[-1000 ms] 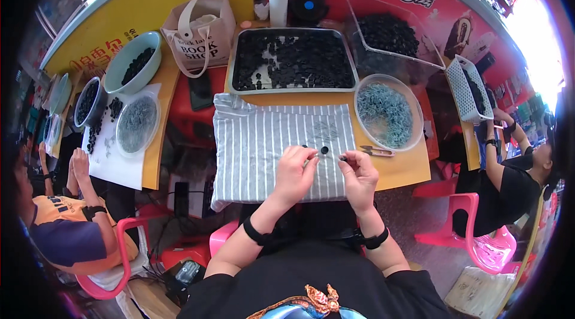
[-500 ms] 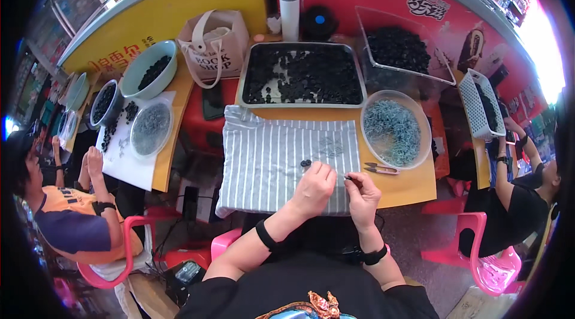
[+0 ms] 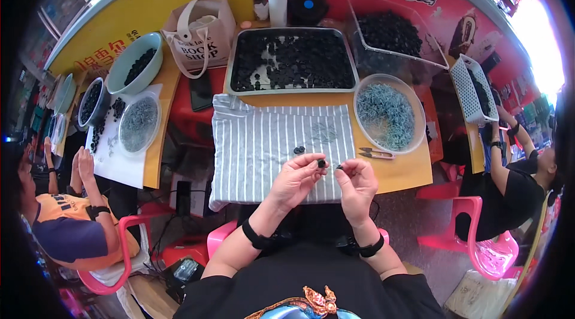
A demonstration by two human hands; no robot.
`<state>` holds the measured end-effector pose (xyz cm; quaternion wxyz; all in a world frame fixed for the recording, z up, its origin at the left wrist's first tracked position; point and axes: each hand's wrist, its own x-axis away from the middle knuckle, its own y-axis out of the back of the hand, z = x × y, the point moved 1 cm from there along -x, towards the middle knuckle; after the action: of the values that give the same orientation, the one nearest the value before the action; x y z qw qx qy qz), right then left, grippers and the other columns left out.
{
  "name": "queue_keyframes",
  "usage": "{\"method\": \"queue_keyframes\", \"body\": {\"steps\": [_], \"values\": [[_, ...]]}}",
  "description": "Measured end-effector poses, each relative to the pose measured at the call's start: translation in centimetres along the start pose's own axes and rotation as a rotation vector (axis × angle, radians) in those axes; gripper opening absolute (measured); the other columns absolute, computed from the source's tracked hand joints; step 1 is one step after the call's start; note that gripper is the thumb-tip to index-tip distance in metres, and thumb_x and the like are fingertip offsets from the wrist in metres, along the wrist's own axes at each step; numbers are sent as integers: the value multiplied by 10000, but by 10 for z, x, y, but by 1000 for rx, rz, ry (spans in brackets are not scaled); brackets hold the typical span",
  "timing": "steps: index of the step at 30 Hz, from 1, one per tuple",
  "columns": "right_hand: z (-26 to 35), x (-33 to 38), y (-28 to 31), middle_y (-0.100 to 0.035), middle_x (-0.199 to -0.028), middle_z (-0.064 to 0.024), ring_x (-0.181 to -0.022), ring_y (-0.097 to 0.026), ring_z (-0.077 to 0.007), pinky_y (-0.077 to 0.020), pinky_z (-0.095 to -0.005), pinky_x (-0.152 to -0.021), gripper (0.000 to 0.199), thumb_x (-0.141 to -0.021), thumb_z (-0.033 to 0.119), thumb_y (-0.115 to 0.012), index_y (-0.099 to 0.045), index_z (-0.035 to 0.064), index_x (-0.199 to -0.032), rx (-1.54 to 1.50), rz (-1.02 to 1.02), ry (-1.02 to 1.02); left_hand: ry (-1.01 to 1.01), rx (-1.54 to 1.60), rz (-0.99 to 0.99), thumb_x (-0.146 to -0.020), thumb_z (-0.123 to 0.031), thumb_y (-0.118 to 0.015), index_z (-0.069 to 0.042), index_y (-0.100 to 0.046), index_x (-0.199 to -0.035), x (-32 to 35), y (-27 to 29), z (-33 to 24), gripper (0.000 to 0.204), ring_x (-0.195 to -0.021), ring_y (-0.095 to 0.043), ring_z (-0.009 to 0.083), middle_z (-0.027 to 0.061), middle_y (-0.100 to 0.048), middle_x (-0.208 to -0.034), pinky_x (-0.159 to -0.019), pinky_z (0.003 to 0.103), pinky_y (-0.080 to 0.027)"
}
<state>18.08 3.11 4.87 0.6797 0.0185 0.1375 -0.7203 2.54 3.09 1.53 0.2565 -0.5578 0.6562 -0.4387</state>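
Over the near edge of the grey-and-white striped cloth [image 3: 269,139], which covers the middle of the orange worktop [image 3: 401,172], both hands are raised close together. The left hand [image 3: 294,180] pinches a small black round button [image 3: 321,163] between its fingertips; the right hand [image 3: 357,182] pinches a smaller dark piece [image 3: 339,167], too small to tell what it is. Just beyond the hands, two loose black buttons [image 3: 299,150] lie on the cloth. Behind the cloth stands a rectangular metal tray of black buttons [image 3: 291,60]; right of the cloth sit small scissors [image 3: 375,153] and a clear round bowl of pale blue-grey pieces [image 3: 389,114].
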Motion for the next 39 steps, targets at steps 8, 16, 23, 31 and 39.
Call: {"method": "queue_keyframes", "body": {"steps": [8,16,23,31,39], "values": [[5,4,-16,-608,-929,-111,-775,-620,-169,-526,-264,-668,184,-812,-93,-702,-650,-7,-967,411,118,340,29,95,19,-967,-74,-616,21,-650,-1190,2,13,8,244,-927,-641,128,86,-697,-1054,-852,269,-515],[1,3,-18,-613,-879,-132,-769,-630,-241,-514,-312,-646,200,-773,-111,-705,-672,-15,-945,520,115,369,19,83,55,-947,-72,-646,18,-663,-1178,2,13,8,249,-938,-642,135,80,-696,-1057,-857,288,-519],[2,1,-19,-613,-876,-133,-761,-632,-247,-515,-316,-646,199,-767,-105,-712,-670,-21,-942,559,140,396,7,71,69,-945,-72,-650,18,-664,-1180,2,13,8,253,-948,-646,143,88,-698,-1066,-854,291,-521],[3,2,-18,-623,-868,-125,-707,-622,-203,-519,-285,-621,207,-764,-96,-740,-641,-32,-934,507,132,413,3,66,75,-944,-67,-649,23,-658,-1184,2,13,8,256,-940,-646,141,89,-700,-1061,-855,289,-519],[2,7,-18,-624,-860,-129,-734,-630,-223,-522,-299,-630,208,-752,-105,-738,-649,-30,-923,512,101,406,-10,68,78,-945,-70,-646,30,-636,-1196,2,16,12,270,-941,-669,175,106,-697,-1065,-866,307,-534]]}}
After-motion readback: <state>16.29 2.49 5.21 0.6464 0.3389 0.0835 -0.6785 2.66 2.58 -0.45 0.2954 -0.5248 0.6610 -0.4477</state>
